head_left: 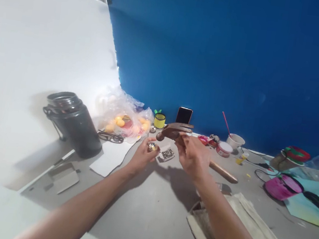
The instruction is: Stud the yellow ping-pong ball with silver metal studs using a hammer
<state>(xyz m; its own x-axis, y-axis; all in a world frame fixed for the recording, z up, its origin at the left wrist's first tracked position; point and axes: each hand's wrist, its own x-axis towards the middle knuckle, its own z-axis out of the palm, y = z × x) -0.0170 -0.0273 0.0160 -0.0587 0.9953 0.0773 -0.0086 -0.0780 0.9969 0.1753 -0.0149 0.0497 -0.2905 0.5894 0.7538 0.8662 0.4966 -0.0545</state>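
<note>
My right hand point(192, 153) is closed round a brown claw hammer point(176, 129), gripping it close to the head. Its wooden handle comes out to the right below the hand, and the head is above the table. In my left hand point(144, 151), the fingers are wrapped round a small shiny object point(152, 147), silver and yellowish, too small to name. Just right of that hand, a small white box point(166, 159) of small metal pieces sits on the grey table point(152, 213).
A dark flask point(74, 125) and a plastic bag point(124, 116) with orange balls stand left. Behind are a yellow cup point(159, 120) and a phone point(184, 115). A white cup point(235, 141), a pink pot point(282, 187) and beige cloth point(262, 233) lie right.
</note>
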